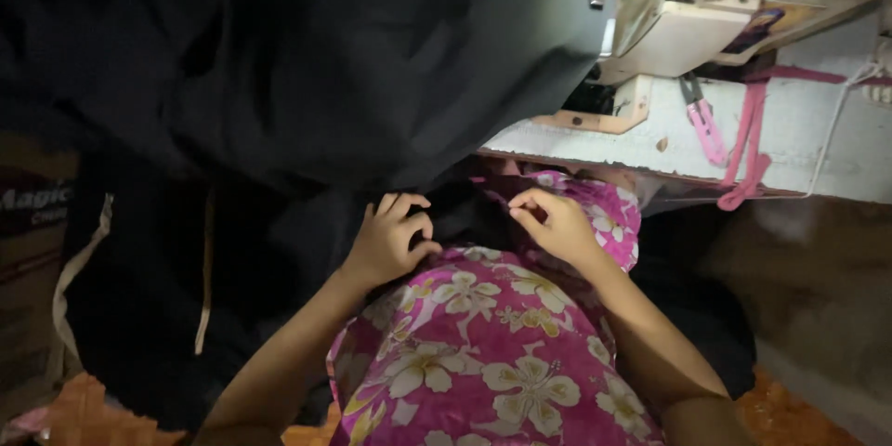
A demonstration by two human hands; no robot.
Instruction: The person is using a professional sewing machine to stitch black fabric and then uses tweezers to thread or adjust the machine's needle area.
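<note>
Head view: black cloth (307,65) hangs off the front edge of the sewing table (818,144) down to the lap. Left hand (390,242) curls its fingers against its lower fold; whether it grips is unclear. Right hand (557,223) pinches thumb and forefinger beside it. Cloth is dark, plain, heavily draped.

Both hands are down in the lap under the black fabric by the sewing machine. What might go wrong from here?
1. The black fabric hangs in a big heap off the table edge; its weight might drag it out of line at the sewing machine.
2. The left hand and right hand work in deep shadow, so a fold or seam could be misjudged.
3. The pink snips lie near the table edge and might get knocked off.
</note>
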